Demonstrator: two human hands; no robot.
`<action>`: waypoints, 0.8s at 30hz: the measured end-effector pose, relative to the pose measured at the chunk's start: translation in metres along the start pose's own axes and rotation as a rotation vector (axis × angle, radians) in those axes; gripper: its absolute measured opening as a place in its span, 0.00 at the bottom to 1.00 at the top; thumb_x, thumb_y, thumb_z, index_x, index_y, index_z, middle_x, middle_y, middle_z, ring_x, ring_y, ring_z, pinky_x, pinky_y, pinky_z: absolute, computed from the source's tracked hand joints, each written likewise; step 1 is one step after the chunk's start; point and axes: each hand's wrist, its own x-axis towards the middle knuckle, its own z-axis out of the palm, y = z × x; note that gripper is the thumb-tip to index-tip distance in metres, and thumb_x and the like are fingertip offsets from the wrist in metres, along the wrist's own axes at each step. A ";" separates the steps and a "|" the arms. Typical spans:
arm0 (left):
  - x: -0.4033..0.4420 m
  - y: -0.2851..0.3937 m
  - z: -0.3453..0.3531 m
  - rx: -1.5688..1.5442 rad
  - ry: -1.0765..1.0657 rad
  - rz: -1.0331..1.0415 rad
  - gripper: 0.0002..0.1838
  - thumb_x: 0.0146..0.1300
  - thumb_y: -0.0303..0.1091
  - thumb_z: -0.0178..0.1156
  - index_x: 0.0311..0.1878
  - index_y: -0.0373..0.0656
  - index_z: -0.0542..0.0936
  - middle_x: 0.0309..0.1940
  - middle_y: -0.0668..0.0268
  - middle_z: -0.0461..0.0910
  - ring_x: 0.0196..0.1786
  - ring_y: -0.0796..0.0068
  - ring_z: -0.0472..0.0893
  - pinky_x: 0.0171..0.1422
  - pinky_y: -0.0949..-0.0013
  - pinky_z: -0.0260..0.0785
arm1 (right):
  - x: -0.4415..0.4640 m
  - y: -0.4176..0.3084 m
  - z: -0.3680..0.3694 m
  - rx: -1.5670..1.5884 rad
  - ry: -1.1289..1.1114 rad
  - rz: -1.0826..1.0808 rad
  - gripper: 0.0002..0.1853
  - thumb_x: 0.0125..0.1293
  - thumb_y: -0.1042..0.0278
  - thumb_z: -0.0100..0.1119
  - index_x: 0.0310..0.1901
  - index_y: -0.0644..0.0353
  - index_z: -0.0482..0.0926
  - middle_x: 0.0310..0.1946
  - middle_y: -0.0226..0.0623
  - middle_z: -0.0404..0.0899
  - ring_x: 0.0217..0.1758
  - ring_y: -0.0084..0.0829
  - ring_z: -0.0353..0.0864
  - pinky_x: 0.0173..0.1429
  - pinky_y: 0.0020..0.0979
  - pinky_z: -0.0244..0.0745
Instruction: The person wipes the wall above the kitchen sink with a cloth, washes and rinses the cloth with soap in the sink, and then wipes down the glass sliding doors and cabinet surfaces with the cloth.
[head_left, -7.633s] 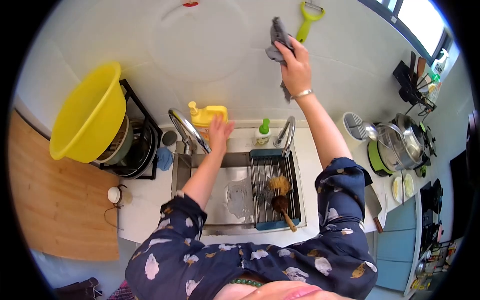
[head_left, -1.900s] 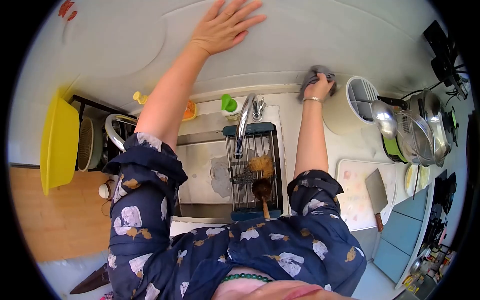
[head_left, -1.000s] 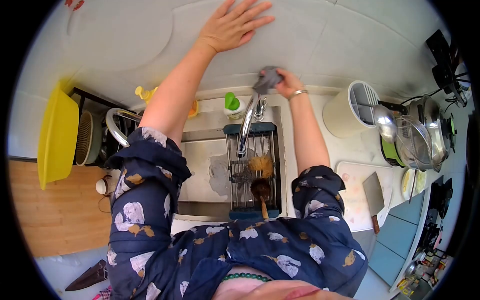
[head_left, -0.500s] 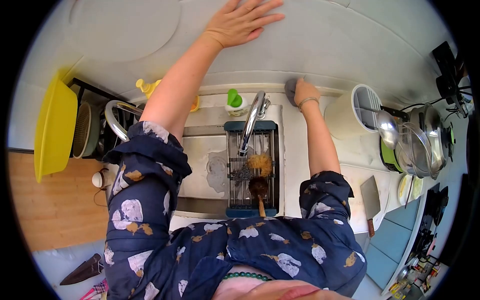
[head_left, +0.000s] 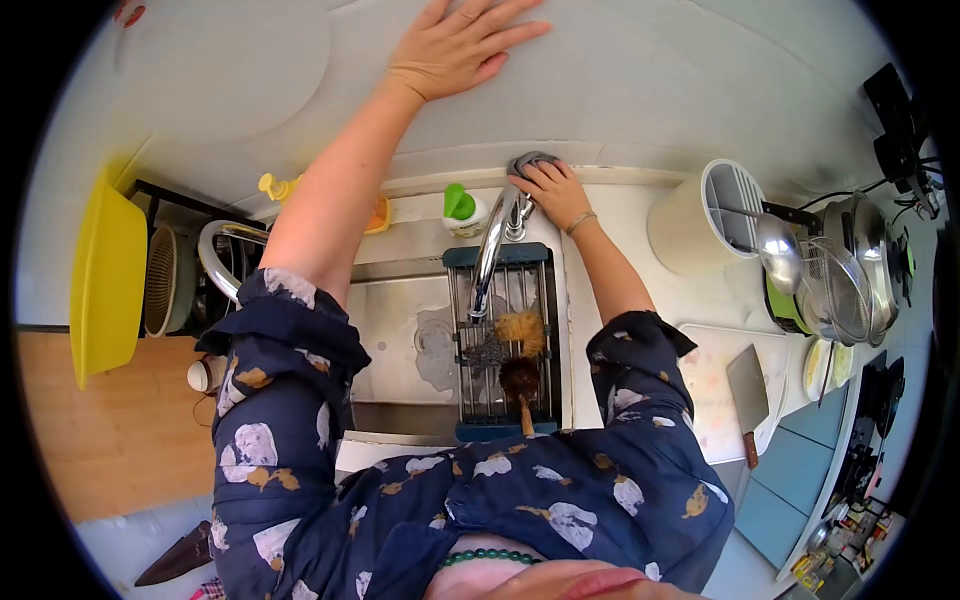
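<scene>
My left hand [head_left: 462, 45] lies flat against the pale wall [head_left: 640, 80] above the sink, its fingers spread and nothing in it. Behind the faucet [head_left: 490, 250], my right hand [head_left: 552, 193] presses a grey cloth [head_left: 530, 163] along the ledge where counter and wall meet. Its fingers are bent over the cloth, which bunches up beyond the fingertips. A white bottle with a green pump top [head_left: 463, 210] stands just left of the faucet, near the cloth.
A dark-ended rack [head_left: 500, 428] across the sink [head_left: 385, 300] holds a brown brush [head_left: 519, 380] and scrubbers. At right are a white utensil holder [head_left: 690, 225], a strainer [head_left: 835, 290], and a cleaver [head_left: 747, 385] on a cutting board [head_left: 700, 385]. A yellow basin [head_left: 105, 280] stands left.
My right hand has slid left along the ledge with the cloth, from right of the faucet to behind it. My left hand stays on the wall; the view has shifted slightly.
</scene>
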 end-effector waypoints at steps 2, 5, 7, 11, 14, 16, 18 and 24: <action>0.001 0.000 -0.001 0.035 -0.007 0.002 0.28 0.57 0.45 0.51 0.64 0.64 0.67 0.69 0.73 0.58 0.73 0.70 0.53 0.74 0.52 0.33 | 0.004 0.000 0.005 -0.020 0.001 -0.006 0.18 0.55 0.67 0.51 0.49 0.44 0.74 0.48 0.25 0.71 0.50 0.31 0.70 0.57 0.36 0.67; 0.000 0.000 -0.001 0.028 0.008 0.014 0.28 0.57 0.45 0.51 0.64 0.64 0.66 0.69 0.73 0.58 0.72 0.69 0.54 0.74 0.51 0.32 | 0.002 0.009 0.009 0.047 -0.027 0.047 0.14 0.54 0.68 0.52 0.44 0.45 0.74 0.44 0.27 0.71 0.48 0.34 0.69 0.50 0.35 0.70; 0.000 0.000 -0.001 0.033 -0.005 0.014 0.28 0.57 0.45 0.50 0.64 0.64 0.66 0.69 0.73 0.58 0.72 0.69 0.54 0.74 0.51 0.31 | -0.009 0.021 0.003 0.054 -0.054 0.108 0.13 0.54 0.68 0.52 0.43 0.46 0.74 0.44 0.28 0.71 0.47 0.36 0.69 0.48 0.36 0.71; -0.002 -0.002 -0.003 0.042 0.003 0.009 0.28 0.57 0.45 0.50 0.65 0.64 0.66 0.69 0.73 0.58 0.72 0.69 0.54 0.74 0.52 0.31 | -0.061 0.062 -0.004 -0.070 0.012 0.532 0.12 0.54 0.73 0.51 0.41 0.48 0.73 0.43 0.36 0.70 0.48 0.44 0.69 0.48 0.41 0.71; -0.002 0.001 -0.003 0.063 0.002 0.004 0.28 0.57 0.44 0.49 0.65 0.64 0.65 0.69 0.73 0.58 0.73 0.69 0.54 0.74 0.52 0.31 | -0.072 0.063 -0.025 -0.028 0.075 0.914 0.16 0.50 0.75 0.57 0.42 0.49 0.74 0.43 0.40 0.69 0.48 0.46 0.68 0.49 0.42 0.70; -0.002 -0.001 -0.003 0.066 0.036 0.003 0.28 0.57 0.44 0.49 0.65 0.64 0.65 0.69 0.73 0.58 0.73 0.69 0.54 0.75 0.52 0.31 | -0.071 0.060 -0.019 0.052 0.220 1.065 0.20 0.45 0.76 0.63 0.44 0.53 0.74 0.43 0.43 0.70 0.46 0.47 0.70 0.51 0.42 0.69; -0.003 -0.002 -0.001 0.054 0.044 -0.005 0.28 0.57 0.44 0.49 0.65 0.64 0.65 0.69 0.73 0.58 0.73 0.69 0.53 0.75 0.51 0.31 | -0.066 0.045 0.009 0.198 0.140 0.943 0.19 0.45 0.77 0.62 0.43 0.57 0.74 0.42 0.44 0.73 0.45 0.47 0.72 0.52 0.41 0.68; -0.004 -0.003 0.001 0.031 0.071 0.006 0.29 0.57 0.44 0.50 0.65 0.63 0.65 0.70 0.73 0.57 0.73 0.70 0.53 0.75 0.52 0.29 | -0.022 -0.032 0.024 0.384 0.005 0.742 0.14 0.49 0.76 0.58 0.40 0.52 0.77 0.42 0.39 0.74 0.48 0.45 0.72 0.52 0.40 0.70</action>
